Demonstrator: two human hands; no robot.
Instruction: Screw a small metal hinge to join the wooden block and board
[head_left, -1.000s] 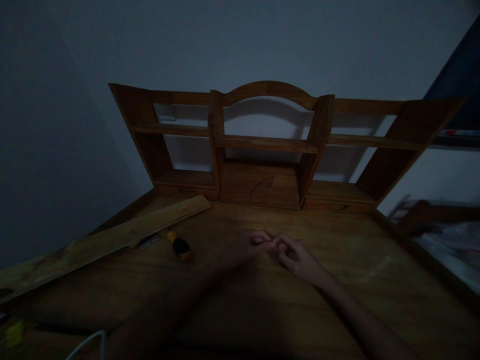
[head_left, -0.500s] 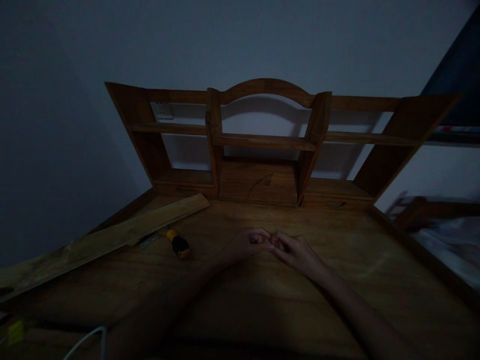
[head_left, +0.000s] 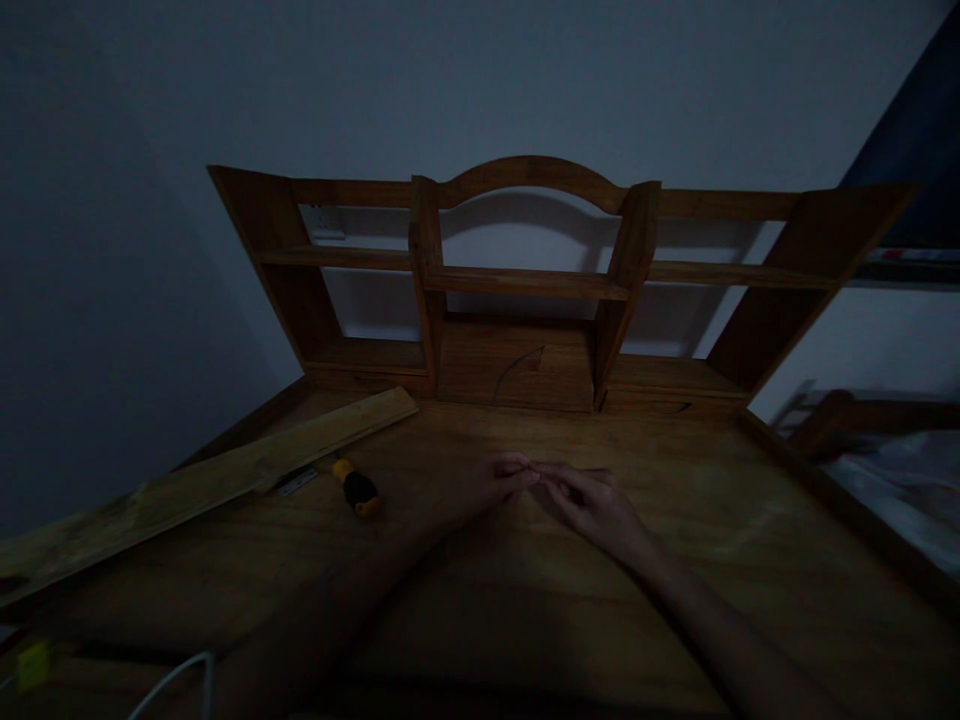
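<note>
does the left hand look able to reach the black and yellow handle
Likely yes: the left hand has only desktop visible between it and the handle, though it seems to touch the right hand.

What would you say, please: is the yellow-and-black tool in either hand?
No, the tool lies on the desk, apart from both hands.

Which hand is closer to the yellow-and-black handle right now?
Left. The left hand is right of the handle, apart from it; the right hand is farther right, past the left.
</note>
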